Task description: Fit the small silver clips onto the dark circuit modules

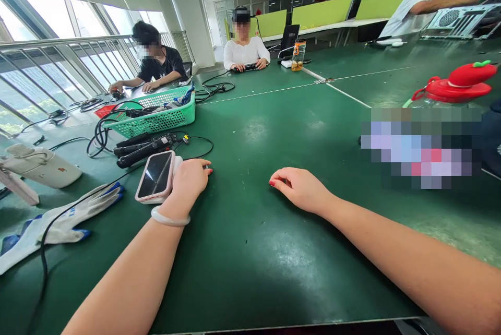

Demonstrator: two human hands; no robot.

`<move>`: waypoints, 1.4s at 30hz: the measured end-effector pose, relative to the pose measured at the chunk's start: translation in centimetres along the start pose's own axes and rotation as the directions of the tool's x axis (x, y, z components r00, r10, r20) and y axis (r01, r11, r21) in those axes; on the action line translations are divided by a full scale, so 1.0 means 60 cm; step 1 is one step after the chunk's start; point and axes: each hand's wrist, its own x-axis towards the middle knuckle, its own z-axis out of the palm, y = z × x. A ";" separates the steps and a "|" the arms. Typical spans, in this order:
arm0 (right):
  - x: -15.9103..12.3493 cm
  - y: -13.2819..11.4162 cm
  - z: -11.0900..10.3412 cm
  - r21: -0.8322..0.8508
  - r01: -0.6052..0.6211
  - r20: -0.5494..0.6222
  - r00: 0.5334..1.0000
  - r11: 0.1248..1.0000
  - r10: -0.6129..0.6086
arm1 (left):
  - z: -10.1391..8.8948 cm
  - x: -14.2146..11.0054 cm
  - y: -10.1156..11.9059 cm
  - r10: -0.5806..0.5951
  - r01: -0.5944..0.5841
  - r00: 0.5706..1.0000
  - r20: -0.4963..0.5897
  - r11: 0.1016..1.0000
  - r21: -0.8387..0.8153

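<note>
My left hand (190, 181) rests on the green table (242, 251), palm down and loosely curled, with nothing visible in it. A pale bangle (170, 218) circles that wrist. Just left of the hand lies a phone (156, 176) in a pink case, its screen dark; the hand's edge overlaps a small white part beside it. My right hand (299, 189) lies on its side on the table, fingers curled together and thumb close to them, and I see nothing in its grasp. Bare table separates the two hands.
A green basket (156, 121) holds cables and gloves; black handheld tools (146, 150) lie before it. White-blue gloves (66, 215) and a black cable (44, 251) are at left. A red-capped bottle (454, 87) stands right. Three people sit around the table, one near a computer case (457, 21).
</note>
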 end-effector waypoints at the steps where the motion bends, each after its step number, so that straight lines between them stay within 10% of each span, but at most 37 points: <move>1: 0.000 0.000 0.000 -0.005 0.002 0.001 1.000 1.000 -0.002 | 0.000 -0.001 0.000 0.010 -0.010 1.000 -0.015 1.000 0.000; 13: 0.000 -0.001 0.003 -0.035 0.021 0.011 1.000 0.999 -0.021 | 0.039 0.026 -0.019 -0.092 0.015 0.980 -0.174 0.917 -0.399; 19: 0.002 0.000 0.005 -0.034 0.031 0.011 0.999 0.999 -0.031 | 0.059 0.020 0.002 0.120 -0.142 0.990 -0.077 0.868 -0.475; 25: 0.003 0.002 0.007 -0.092 0.036 0.016 0.999 0.995 -0.034 | 0.038 -0.054 0.095 0.428 -0.197 0.901 0.071 0.549 -0.812; 29: 0.002 0.005 0.010 -0.124 0.040 0.019 0.999 0.991 -0.038 | 0.024 -0.082 0.121 0.420 -0.145 0.906 0.053 0.424 -0.894; 42: -0.006 -0.002 -0.009 0.020 0.261 0.254 0.933 0.965 -0.257 | 0.049 -0.075 0.114 0.307 -0.035 0.941 0.139 0.500 -0.865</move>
